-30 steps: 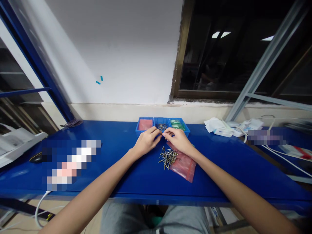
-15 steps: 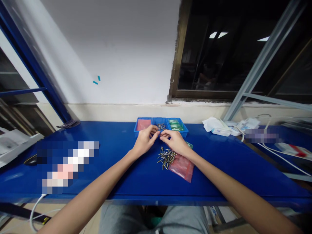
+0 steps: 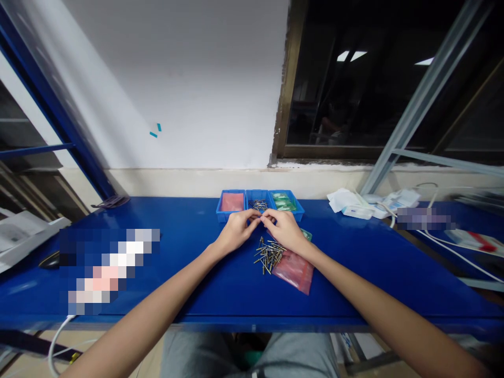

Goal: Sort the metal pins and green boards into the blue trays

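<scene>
My left hand (image 3: 237,231) and my right hand (image 3: 284,227) meet fingertip to fingertip just in front of the blue bins. Both are closed in a pinch, and whatever lies between the fingers is too small to make out. Below them is a loose pile of thin metal pins with brass-coloured ends (image 3: 269,255). A pink plastic bag (image 3: 294,271) lies beside the pile, partly under my right forearm. The corner of a green bag (image 3: 307,235) shows behind my right wrist.
Three joined blue bins (image 3: 257,195) stand near the wall, holding pink bags (image 3: 232,201), metal pins (image 3: 258,205) and green bags (image 3: 282,201). White papers (image 3: 350,203) lie at the back right. A black mouse (image 3: 49,260) is at the left.
My fingertips have come closer together and now touch. The left hand has lowered slightly and its fingers have closed. Pile, bags and bins stay put.
</scene>
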### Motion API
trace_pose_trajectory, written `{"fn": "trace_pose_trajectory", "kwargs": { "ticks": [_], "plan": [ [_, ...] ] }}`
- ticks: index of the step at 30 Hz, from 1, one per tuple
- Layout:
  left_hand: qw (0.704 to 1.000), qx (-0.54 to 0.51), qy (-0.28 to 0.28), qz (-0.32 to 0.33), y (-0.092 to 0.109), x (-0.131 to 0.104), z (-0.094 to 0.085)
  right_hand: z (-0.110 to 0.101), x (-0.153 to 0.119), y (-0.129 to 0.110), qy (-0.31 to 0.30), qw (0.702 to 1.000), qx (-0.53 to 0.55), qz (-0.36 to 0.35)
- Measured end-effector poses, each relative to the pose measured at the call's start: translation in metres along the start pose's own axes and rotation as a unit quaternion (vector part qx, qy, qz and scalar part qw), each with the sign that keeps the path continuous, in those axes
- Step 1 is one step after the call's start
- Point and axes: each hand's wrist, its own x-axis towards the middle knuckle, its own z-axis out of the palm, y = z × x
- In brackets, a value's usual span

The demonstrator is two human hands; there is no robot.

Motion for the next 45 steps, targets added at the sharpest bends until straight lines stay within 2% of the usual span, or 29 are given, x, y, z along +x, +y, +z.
{"fn": "trace_pose_trajectory", "kwargs": {
  "ticks": [7,14,16,18,22,26,29,31,34,37,45],
  "plan": [
    [0.999,0.023,0.027,-0.024,0.000,-0.001,-0.001,0.003,0.001,-0.002,-0.035,0.999,0.030,0.027],
    [0.993,-0.084,0.050,-0.072,0.005,0.002,0.000,0.009,-0.003,0.004,-0.032,0.999,0.013,0.002],
    [0.991,-0.096,0.053,-0.079,0.003,0.002,0.001,0.006,-0.001,0.005,-0.030,0.999,-0.012,-0.008],
    [0.990,-0.082,0.082,-0.083,0.001,0.001,0.001,0.000,0.004,0.006,-0.026,0.998,-0.060,-0.022],
    [0.988,0.000,0.136,-0.079,-0.006,0.000,-0.003,-0.014,0.031,0.010,-0.015,0.975,-0.219,-0.034],
    [0.990,0.054,0.113,-0.069,-0.008,-0.001,-0.007,-0.021,0.045,0.008,-0.037,0.961,-0.271,-0.032],
    [0.991,0.079,0.087,-0.058,-0.007,-0.002,-0.008,-0.021,0.029,0.002,-0.034,0.970,-0.233,-0.060],
    [0.992,0.093,0.074,-0.047,-0.005,-0.002,-0.008,-0.019,0.013,-0.001,-0.053,0.977,-0.192,-0.070],
    [0.992,0.107,0.060,-0.033,-0.005,-0.003,-0.008,-0.015,-0.003,-0.003,-0.119,0.978,-0.153,-0.078],
    [0.991,0.122,0.054,-0.028,-0.007,-0.003,-0.009,-0.013,-0.005,-0.003,-0.170,0.975,-0.128,-0.064],
    [0.988,0.156,0.006,-0.002,-0.002,-0.003,-0.011,-0.017,-0.008,0.001,-0.254,0.955,-0.150,-0.038]
  ]
}}
